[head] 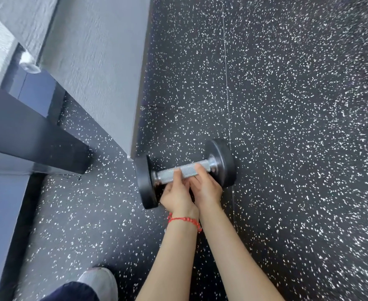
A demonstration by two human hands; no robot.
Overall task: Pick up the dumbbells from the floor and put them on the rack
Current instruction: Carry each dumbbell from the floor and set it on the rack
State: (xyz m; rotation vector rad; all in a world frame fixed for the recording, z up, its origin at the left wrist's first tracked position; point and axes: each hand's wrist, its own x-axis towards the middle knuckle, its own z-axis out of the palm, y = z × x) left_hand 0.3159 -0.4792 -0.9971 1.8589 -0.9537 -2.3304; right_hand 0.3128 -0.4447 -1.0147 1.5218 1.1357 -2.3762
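1. The dumbbell (185, 172) lies on the floor (287, 127), its knurled silver handle running left to right between two black round heads.
2. Its left head sits just beside the lower corner of the grey panel (96, 72); whether they touch cannot be told.
3. The left hand (175, 195) holds the handle from the near side, thumb over the top, the other fingers curled under and hidden.
4. The right hand (204, 187) grips the handle just right of the left one, thumb on top, fingers wrapped beneath; the two hands touch.
5. A red bracelet (184, 220) circles the left wrist, nearer than the dumbbell.
6. A dark beam (33, 131) stands on the floor left of the dumbbell, beyond the panel.
7. A grey shoe (100, 281) is on the floor, nearer than the dumbbell and to its left.
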